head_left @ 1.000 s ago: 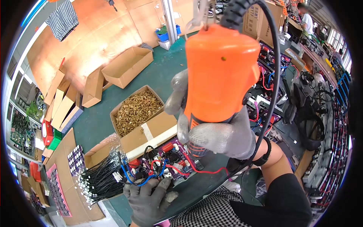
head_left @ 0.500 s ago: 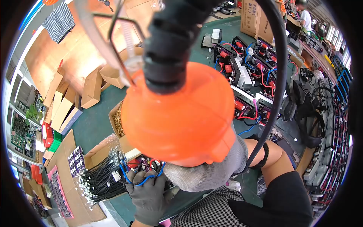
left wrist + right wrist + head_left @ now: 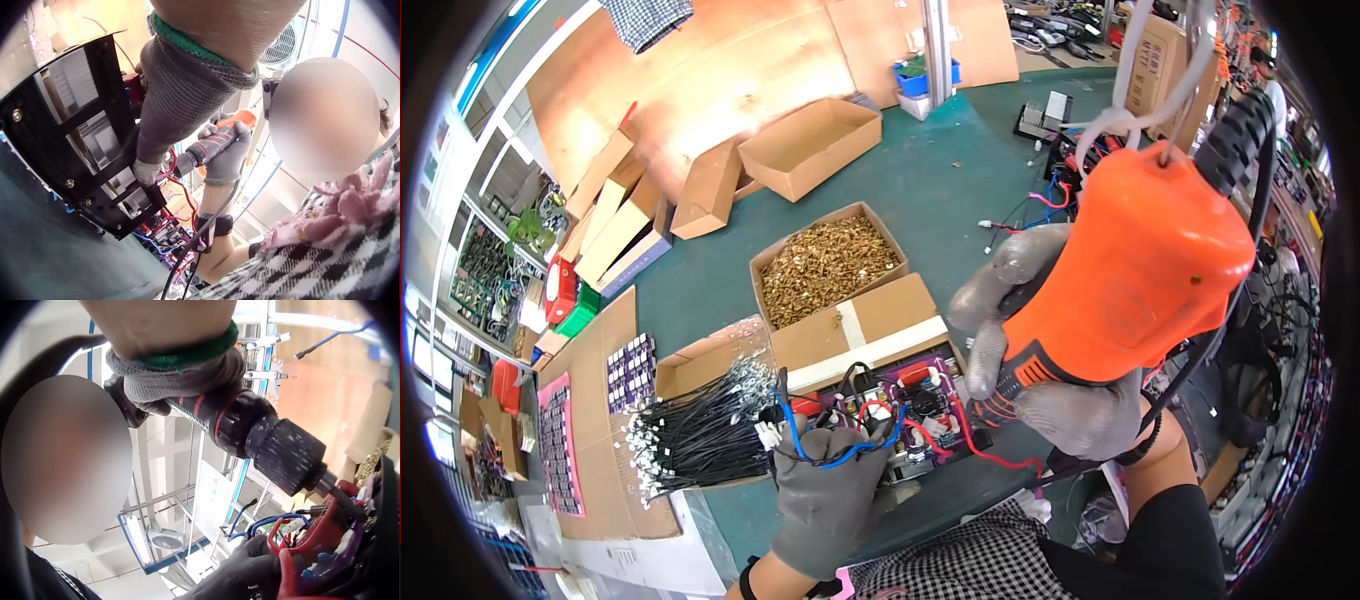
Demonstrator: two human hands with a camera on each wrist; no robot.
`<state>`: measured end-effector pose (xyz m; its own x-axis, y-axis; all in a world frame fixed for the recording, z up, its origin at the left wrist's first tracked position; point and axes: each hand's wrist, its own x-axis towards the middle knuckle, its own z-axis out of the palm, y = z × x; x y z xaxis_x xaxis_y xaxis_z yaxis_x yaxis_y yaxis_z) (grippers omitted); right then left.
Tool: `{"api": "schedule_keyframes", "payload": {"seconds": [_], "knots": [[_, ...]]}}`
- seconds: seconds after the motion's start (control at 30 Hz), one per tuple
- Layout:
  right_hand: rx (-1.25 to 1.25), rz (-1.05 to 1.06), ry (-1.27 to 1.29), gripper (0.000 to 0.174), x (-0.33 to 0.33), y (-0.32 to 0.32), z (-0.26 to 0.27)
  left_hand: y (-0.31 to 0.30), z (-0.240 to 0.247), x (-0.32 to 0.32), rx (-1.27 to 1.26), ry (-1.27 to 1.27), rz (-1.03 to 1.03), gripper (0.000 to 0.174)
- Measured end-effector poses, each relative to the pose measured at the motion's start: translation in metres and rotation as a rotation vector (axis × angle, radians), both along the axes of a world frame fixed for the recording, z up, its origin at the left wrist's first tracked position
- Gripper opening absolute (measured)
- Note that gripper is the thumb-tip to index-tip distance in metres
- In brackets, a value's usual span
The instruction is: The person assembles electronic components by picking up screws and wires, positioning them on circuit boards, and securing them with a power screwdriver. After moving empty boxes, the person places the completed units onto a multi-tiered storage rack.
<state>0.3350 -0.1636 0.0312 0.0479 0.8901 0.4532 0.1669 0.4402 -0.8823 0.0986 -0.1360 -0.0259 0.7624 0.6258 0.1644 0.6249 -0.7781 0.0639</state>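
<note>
My gloved right hand (image 3: 1080, 415) grips an orange and black electric screwdriver (image 3: 1140, 260), tilted with its nose down to the left. In the right wrist view its black chuck (image 3: 284, 453) and metal bit (image 3: 340, 499) point into a circuit board unit with red parts and wires, the bit tip right at the board's end. That unit (image 3: 945, 400), a purple board in a black frame (image 3: 106, 69), lies at the bench's front. Over its left end my gloved left hand (image 3: 830, 495) holds the frame by its edge, blue wires (image 3: 840, 462) looped across the fingers.
Behind the unit stands a carton of brass-coloured small parts (image 3: 830, 260). Black cables with white plugs (image 3: 710, 430) lie left, beside a white-and-purple panel (image 3: 632, 372). Empty cardboard trays (image 3: 810, 150) stand farther back. A power cord (image 3: 1200, 350) hangs along the right arm.
The screwdriver swung across the middle of the head view, then to the right, and now tilts with its nose at the board's right end. The head view has shifted. My left hand stays on the unit.
</note>
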Motion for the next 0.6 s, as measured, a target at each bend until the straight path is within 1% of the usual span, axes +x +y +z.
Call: {"api": "schedule_keyframes", "payload": {"seconds": [0.07,0.13,0.23,0.33,0.5,0.6], "knots": [[0.017,-0.009,-0.072,0.064,0.002,0.002,-0.002,0.000,0.000,0.001,0.017,0.000,0.015,0.051],[0.038,-0.024,-0.086,0.063,0.000,0.005,-0.007,-0.002,0.002,0.005,0.012,0.029,0.037,0.049],[0.055,-0.025,-0.061,0.062,-0.001,0.006,-0.010,0.000,-0.012,0.002,-0.023,-0.083,0.015,0.063],[0.051,-0.016,-0.021,0.062,-0.001,0.004,-0.010,0.001,-0.014,0.002,0.007,-0.083,0.002,0.064],[0.002,0.051,0.186,0.059,-0.001,0.002,0.001,-0.001,-0.015,0.005,0.035,-0.104,0.027,0.062],[-0.051,0.066,0.324,0.059,-0.001,0.006,0.007,0.000,-0.012,0.004,0.021,-0.061,0.014,0.061]]}}
